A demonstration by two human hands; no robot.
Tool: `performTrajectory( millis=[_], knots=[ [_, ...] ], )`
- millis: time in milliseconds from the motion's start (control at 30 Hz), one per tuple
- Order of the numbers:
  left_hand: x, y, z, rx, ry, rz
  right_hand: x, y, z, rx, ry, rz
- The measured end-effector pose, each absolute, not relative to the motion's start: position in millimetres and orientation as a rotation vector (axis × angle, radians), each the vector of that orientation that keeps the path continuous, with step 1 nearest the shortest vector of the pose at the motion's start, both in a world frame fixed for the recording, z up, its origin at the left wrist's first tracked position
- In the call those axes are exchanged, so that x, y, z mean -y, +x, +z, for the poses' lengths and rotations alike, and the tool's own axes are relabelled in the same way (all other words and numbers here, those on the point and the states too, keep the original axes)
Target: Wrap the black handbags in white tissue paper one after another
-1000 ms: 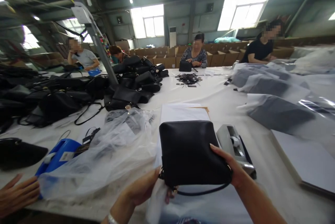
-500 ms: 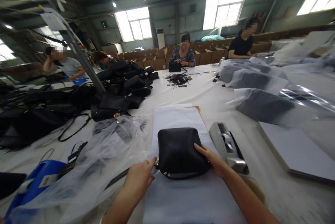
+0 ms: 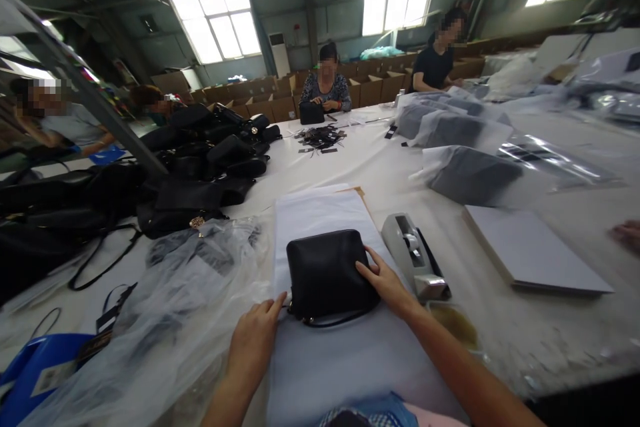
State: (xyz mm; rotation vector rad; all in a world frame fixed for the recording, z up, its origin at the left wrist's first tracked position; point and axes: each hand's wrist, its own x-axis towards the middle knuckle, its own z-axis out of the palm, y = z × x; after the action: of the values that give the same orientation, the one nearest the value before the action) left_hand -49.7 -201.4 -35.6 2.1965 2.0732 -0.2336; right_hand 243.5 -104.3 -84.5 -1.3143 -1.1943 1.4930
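Observation:
A small black handbag (image 3: 327, 274) lies on a stack of white paper sheets (image 3: 313, 207), its zipped edge facing me. My right hand (image 3: 383, 277) grips the bag's right side, thumb on top and fingers along the edge. At the lower left corner, beside a small metal strap fitting (image 3: 289, 307), is my left hand (image 3: 257, 330). Its index finger points at the fitting and its other fingers are curled; what they hold is hidden. A thin black strap (image 3: 340, 320) runs along the bag's near edge.
A grey tape dispenser (image 3: 413, 254) stands right of the sheets, near stacked white boards (image 3: 530, 247). Clear plastic (image 3: 200, 294), a blue dispenser (image 3: 50, 367) and piled black bags (image 3: 200, 167) are left. Wrapped bags (image 3: 465, 170) lie beyond. Another person's hand (image 3: 626, 234) shows at right.
My view has shifted right and slightly down. The handbag has turned a little on the sheets, with both hands still at its sides. Another person's hand has appeared at the right edge.

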Motion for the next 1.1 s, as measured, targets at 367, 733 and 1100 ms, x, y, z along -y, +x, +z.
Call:
performTrajectory(
  millis=[367, 733, 1100],
  knots=[
    [207.4, -22.9, -41.6, -1.83, 2.315, 0.494, 146.6, 286.9, -48.4, 1.782, -1.49, 0.47],
    [193.7, 6.3, -72.7, -1.659, 2.569, 0.514, 244.2, 377.4, -89.8, 2.028, -1.778, -0.164],
    [200.2, 4.0, -73.1, -1.694, 2.528, 0.474, 230.9, 391.0, -102.7, 2.258, -1.811, -0.175]
  ],
)
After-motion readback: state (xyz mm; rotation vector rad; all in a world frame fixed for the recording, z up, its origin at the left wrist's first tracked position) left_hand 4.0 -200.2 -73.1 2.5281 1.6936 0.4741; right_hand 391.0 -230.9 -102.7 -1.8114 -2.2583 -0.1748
